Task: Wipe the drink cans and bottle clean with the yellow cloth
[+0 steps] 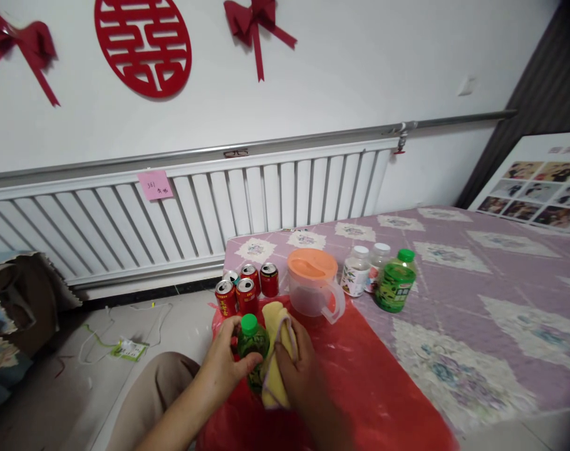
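Observation:
My left hand (231,357) is wrapped round a green bottle (254,341) with a green cap, held upright above a red plastic sheet (360,376). My right hand (297,357) grips a folded yellow cloth (276,369) against the bottle's right side. Behind the bottle stand several opened cans, mostly red (246,295). A clear plastic jug (308,294) with an orange lid is just beyond the cloth, its handle towards the right.
Two white-capped bottles (355,272) and a second green bottle (396,282) stand right of the jug on the purple patterned tablecloth (445,288). A white radiator (285,194) runs behind. Strings and a packet (129,349) lie on the floor at left.

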Demonstrator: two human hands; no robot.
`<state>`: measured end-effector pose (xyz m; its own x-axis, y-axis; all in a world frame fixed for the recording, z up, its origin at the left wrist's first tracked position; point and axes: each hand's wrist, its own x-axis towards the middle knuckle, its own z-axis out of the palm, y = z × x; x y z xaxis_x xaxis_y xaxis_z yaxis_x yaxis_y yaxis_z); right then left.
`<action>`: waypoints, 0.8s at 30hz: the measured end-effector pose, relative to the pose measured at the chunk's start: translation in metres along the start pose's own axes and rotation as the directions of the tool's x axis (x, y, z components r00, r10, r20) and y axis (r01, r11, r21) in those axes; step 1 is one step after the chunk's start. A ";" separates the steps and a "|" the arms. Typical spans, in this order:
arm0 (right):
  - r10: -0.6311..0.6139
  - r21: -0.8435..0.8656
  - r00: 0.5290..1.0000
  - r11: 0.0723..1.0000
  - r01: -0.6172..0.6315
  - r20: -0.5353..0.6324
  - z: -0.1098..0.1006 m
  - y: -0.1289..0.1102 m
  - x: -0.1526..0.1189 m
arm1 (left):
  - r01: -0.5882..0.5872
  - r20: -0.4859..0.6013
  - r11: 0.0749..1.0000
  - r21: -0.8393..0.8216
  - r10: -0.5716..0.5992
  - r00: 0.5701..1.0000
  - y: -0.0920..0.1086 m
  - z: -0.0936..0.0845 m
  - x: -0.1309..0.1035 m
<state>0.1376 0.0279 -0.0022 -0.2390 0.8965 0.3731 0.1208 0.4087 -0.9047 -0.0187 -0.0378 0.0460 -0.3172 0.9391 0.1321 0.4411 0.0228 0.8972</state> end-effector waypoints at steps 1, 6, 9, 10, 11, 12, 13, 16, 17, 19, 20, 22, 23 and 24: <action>-0.027 0.025 0.998 0.999 0.028 -0.052 0.001 -0.003 -0.003 | -0.009 -0.004 1.000 0.001 0.009 1.000 -0.001 0.000 0.001; -0.050 -0.007 0.995 0.999 0.050 -0.085 0.009 -0.012 -0.015 | -0.033 -0.056 0.999 0.003 0.033 0.998 -0.009 0.003 0.007; 0.026 -0.091 0.999 0.996 -0.024 0.024 0.009 -0.003 -0.014 | -0.016 -0.103 1.000 0.020 0.018 0.994 -0.009 0.004 0.011; 0.051 -0.123 0.996 0.991 -0.042 0.069 0.009 0.001 -0.013 | -0.014 -0.116 0.999 0.028 0.017 0.993 -0.008 0.004 0.013; 0.073 -0.154 0.991 0.986 -0.056 0.111 0.008 0.006 -0.011 | -0.013 -0.121 0.999 0.035 0.017 0.992 -0.007 0.004 0.014; 0.093 -0.180 0.985 0.981 -0.066 0.148 0.007 0.011 -0.010 | -0.012 -0.119 0.999 0.036 0.016 0.993 -0.005 0.004 0.016; 0.107 -0.198 0.979 0.977 -0.073 0.171 0.006 0.015 -0.009 | -0.011 -0.111 0.999 0.034 0.015 0.994 -0.003 0.004 0.017; 0.089 -0.194 0.979 0.980 -0.053 0.181 0.005 0.021 -0.008 | -0.006 -0.087 1.000 0.021 0.008 0.996 0.001 0.005 0.020; 0.066 -0.176 0.985 0.984 -0.037 0.161 0.005 0.020 -0.008 | -0.005 -0.092 1.000 0.026 0.007 0.996 0.002 0.005 0.020; 0.011 -0.123 0.995 0.992 0.001 0.095 0.004 0.015 -0.009 | -0.010 -0.106 0.999 0.043 0.015 0.994 0.002 0.006 0.019; -0.018 -0.091 0.998 0.996 0.023 0.058 0.004 0.011 -0.009 | -0.016 -0.103 0.999 0.049 0.021 0.994 0.001 0.007 0.018; -0.086 -0.035 0.996 0.996 0.086 0.000 0.002 0.003 -0.008 | -0.028 -0.082 0.998 0.053 0.032 0.996 -0.001 0.008 0.016; -0.120 -0.015 0.993 0.993 0.119 -0.013 0.002 0.000 -0.008 | -0.028 -0.068 0.998 0.053 0.032 0.997 -0.001 0.009 0.014; -0.143 -0.003 0.990 0.990 0.143 -0.014 0.001 -0.002 -0.007 | -0.026 -0.055 0.998 0.049 0.028 0.998 -0.002 0.009 0.013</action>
<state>0.1384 0.0208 -0.0033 -0.2405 0.8311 0.5014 0.0883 0.5332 -0.8414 -0.0163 -0.0229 0.0423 -0.3503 0.9191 0.1806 0.4901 0.0156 0.8715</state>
